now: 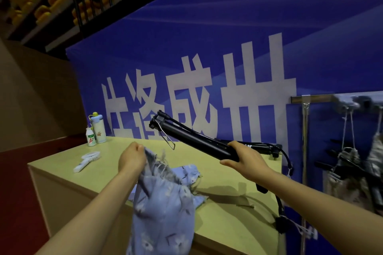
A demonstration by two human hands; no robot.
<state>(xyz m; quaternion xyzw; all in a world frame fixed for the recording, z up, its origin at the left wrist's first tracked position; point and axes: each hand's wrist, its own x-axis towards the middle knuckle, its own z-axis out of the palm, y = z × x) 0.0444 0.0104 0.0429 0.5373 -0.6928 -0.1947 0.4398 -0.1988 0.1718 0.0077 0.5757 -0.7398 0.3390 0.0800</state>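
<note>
Left hand (131, 159) pinches the mouth of 1 blue floral fabric drawstring bag (163, 209). Right hand (244, 160) grips 1 black folded metal tripod (199, 143) above the pale wooden table (228, 213).

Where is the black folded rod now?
Head view, right of centre: the right hand holds the black rod above the table, tip angled up-left, beside the floral cloth.

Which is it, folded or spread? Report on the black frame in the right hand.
Folded: the black frame has its rods tight along the shaft, gripped by the right hand.
</note>
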